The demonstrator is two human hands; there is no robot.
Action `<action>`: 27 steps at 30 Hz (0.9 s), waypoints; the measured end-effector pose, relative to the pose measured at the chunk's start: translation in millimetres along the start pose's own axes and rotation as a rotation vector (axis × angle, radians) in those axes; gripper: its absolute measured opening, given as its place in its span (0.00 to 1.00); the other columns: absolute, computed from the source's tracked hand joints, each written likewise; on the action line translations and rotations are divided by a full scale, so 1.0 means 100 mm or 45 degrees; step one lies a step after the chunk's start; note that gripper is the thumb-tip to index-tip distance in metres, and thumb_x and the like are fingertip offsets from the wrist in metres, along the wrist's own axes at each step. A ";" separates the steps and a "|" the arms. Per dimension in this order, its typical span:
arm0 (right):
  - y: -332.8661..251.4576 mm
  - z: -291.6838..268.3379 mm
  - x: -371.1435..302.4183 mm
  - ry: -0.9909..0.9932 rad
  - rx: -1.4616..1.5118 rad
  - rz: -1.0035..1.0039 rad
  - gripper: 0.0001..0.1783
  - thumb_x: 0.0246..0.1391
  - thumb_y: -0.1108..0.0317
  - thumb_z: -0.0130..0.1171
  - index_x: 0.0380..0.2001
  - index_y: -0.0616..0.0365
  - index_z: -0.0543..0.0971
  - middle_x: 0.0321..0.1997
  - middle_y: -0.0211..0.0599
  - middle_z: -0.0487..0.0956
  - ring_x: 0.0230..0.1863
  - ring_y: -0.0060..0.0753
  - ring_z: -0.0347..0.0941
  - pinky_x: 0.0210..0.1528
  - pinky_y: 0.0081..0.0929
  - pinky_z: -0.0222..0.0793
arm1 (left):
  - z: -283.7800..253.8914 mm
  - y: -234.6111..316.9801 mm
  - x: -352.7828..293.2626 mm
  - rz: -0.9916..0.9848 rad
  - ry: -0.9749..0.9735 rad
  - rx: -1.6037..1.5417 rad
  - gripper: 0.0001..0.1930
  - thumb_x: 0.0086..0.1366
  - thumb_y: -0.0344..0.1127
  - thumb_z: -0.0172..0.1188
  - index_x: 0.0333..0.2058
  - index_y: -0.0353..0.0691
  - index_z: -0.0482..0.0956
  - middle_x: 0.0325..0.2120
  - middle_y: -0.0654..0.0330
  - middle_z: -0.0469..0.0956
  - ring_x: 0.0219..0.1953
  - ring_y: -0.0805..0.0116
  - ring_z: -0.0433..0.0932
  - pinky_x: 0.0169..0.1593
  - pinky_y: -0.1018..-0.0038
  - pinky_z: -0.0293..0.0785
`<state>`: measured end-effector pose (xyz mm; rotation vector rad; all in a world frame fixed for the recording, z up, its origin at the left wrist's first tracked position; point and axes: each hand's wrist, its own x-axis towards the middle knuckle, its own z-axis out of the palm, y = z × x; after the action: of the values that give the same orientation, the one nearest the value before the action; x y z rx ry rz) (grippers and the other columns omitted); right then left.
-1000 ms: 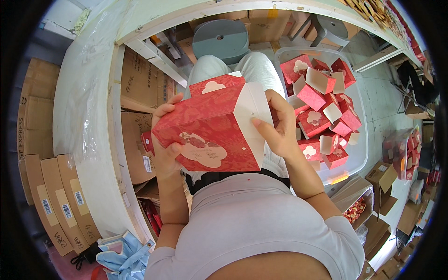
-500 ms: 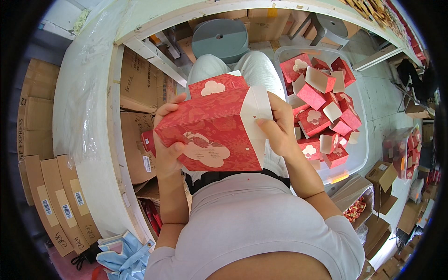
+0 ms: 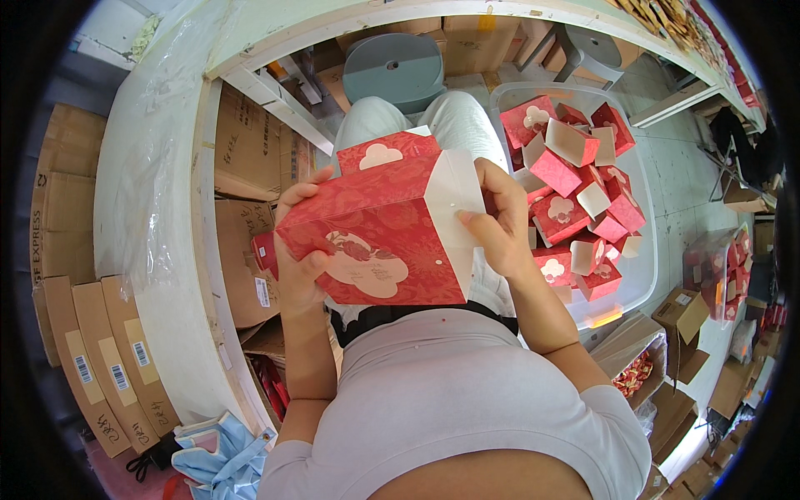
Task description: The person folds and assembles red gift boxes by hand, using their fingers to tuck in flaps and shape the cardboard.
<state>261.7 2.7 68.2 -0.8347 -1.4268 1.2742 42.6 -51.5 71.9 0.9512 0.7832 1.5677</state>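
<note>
Holding red box (image 3: pixel 377 233) (both hands (image 3: pixel 302 271) (image 3: pixel 504 233))

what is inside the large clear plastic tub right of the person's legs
Many red patterned cardboard boxes lie jumbled in the tub, several with pale flaps open. The upper ones hide whatever lies underneath.

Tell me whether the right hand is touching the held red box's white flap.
Touching. The head view shows it: the right hand has its thumb laid over the white flap, no gap between.
</note>
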 end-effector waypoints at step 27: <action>-0.04 0.04 0.04 -0.112 -0.380 -0.122 0.12 0.45 0.73 0.54 0.15 0.64 0.64 0.12 0.41 0.62 0.14 0.36 0.60 0.18 0.33 0.55 | -0.12 0.00 -0.01 0.088 0.120 0.092 0.38 0.45 0.47 0.69 0.51 0.38 0.62 0.57 0.48 0.58 0.58 0.56 0.62 0.59 0.59 0.62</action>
<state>257.5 4.5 72.9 -0.9038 -1.7348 1.0506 32.4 -52.7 66.2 0.9707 0.8861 1.6632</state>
